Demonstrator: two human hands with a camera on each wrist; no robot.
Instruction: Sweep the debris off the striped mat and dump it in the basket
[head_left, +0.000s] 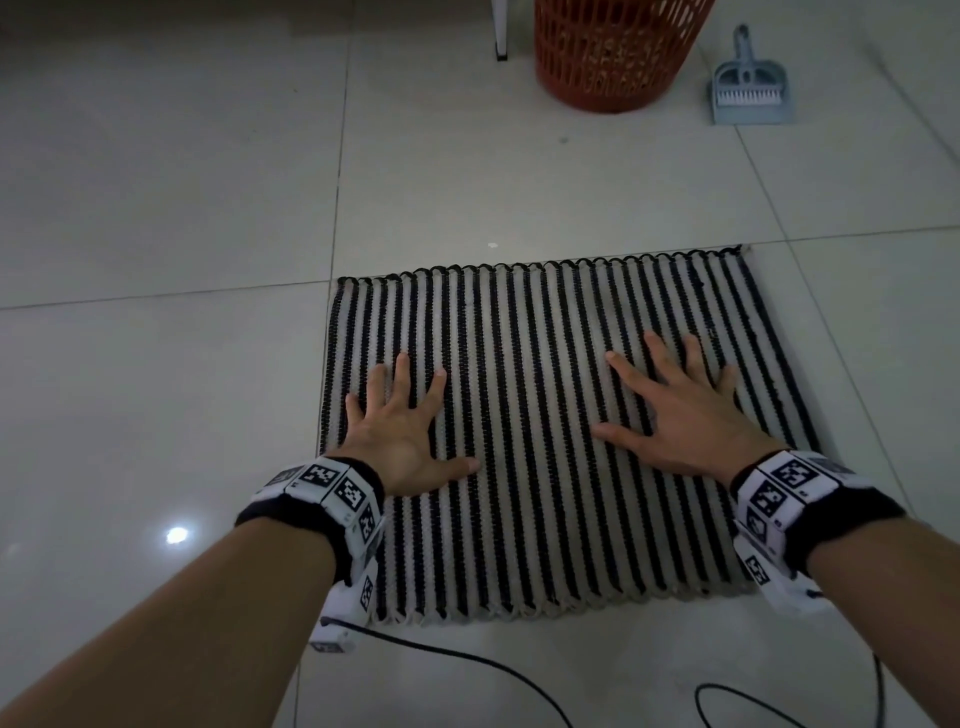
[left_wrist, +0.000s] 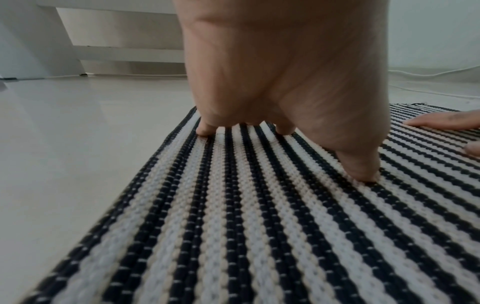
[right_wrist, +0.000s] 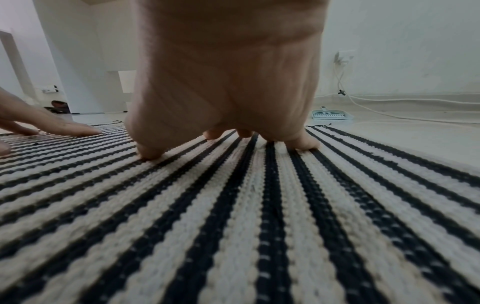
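Note:
The black-and-white striped mat (head_left: 524, 332) lies flat on the tiled floor. My left hand (head_left: 402, 436) presses flat on the mat's left part with fingers spread. My right hand (head_left: 685, 415) lies flat on its right part, fingers spread too. Neither hand holds anything. The left wrist view shows my left hand (left_wrist: 272, 86) with fingertips touching the mat (left_wrist: 233, 236). In the right wrist view my right hand (right_wrist: 228, 86) rests the same way on the mat (right_wrist: 259, 216). The orange basket (head_left: 613, 57) stands on the floor beyond the mat. I can make out no clear debris on the mat.
A grey-blue dustpan with a brush in it (head_left: 750, 93) lies right of the basket, also seen as the dustpan (right_wrist: 331, 115). A white furniture leg (head_left: 501, 31) stands left of the basket. A small white speck (head_left: 491, 245) lies on the floor beyond the mat. Black cables (head_left: 467, 657) trail near me.

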